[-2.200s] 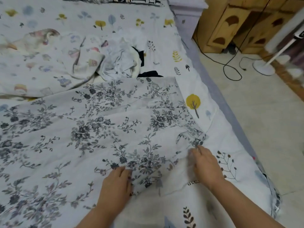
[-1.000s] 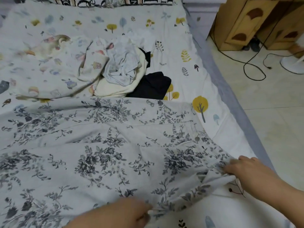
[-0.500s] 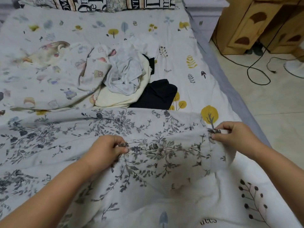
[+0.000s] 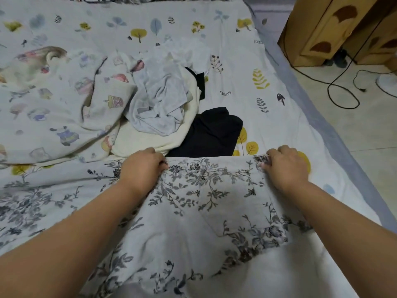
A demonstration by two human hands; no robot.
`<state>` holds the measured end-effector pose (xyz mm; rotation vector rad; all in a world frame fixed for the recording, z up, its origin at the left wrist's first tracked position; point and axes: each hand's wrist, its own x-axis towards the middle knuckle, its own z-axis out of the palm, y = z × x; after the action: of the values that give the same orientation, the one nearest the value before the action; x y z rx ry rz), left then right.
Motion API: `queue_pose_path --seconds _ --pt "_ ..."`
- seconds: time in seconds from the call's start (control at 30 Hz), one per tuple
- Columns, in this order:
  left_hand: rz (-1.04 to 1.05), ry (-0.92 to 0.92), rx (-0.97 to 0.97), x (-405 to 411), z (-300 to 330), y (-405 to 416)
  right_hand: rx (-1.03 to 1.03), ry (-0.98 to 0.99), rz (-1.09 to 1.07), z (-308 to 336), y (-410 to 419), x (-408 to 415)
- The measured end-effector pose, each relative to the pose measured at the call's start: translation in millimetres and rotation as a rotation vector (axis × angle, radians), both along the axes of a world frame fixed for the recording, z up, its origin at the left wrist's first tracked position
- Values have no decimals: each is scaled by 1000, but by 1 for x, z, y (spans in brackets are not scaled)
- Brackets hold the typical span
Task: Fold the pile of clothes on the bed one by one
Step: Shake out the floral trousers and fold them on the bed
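Note:
A white garment with grey flower print [image 4: 206, 203] lies spread across the near part of the bed [image 4: 279, 117]. Its near edge is folded over away from me. My left hand [image 4: 141, 166] grips the folded edge at the middle. My right hand [image 4: 285, 166] pinches the same edge at its right corner. Behind the edge sits the pile: a black garment [image 4: 214, 132], a cream one [image 4: 150, 140], a pale blue-grey one [image 4: 159, 100] on top, and a cartoon-print cloth [image 4: 64, 108] to the left.
The bed's right side [image 4: 335, 134] drops to a tiled floor [image 4: 365, 130]. A wooden cabinet [image 4: 335, 29] stands at the back right, with black cables [image 4: 341, 93] and a white fan base [image 4: 388, 82] on the floor.
Both hands took hold of the near edge of the flowered garment and carried it away from me, folding it over up to the pile.

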<state>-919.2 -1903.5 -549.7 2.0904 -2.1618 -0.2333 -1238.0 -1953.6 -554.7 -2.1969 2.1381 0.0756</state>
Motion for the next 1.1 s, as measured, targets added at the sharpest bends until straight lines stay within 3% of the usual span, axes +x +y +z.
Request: queue_pose_path --seconds 0.1,0.2,0.27,0.43,0.53,0.6,0.7,0.8,0.87,0.93,1.0,1.03,1.1 --pt "-64 -164 44 -1 -19 -12 182 -18 90 -11 -12 -2" --pt "-138 -170 43 -4 -25 -14 332 30 153 -12 -19 -5" --pt "-226 -165 48 -8 -24 -12 331 -81 178 -4 -19 -4" --pt "-264 126 185 -14 1 -2 443 -365 166 50 -8 -28" --pt "-322 407 343 -20 21 -6 827 -588 63 94 -5 -51" --pt "-330 611 572 -32 29 -15 976 -562 -57 106 -9 -66" --pt "-322 468 701 -57 15 -27 840 -273 -169 91 -14 -71" --pt "-228 -27 446 -79 -4 -33 527 -1 -200 50 -13 -52" --pt "-131 -194 203 -88 -12 -28 204 56 -219 29 -4 -37" --pt "-93 -147 -59 -98 -13 -19 -89 13 -234 18 7 -23" --pt "-163 38 -304 -110 -19 -4 -220 -126 -129 7 25 -10" --pt "-236 99 -311 -116 -22 4 -184 -134 -41 -1 36 -3" --pt "-411 68 -70 -122 -33 17 6 -45 110 -21 55 4"
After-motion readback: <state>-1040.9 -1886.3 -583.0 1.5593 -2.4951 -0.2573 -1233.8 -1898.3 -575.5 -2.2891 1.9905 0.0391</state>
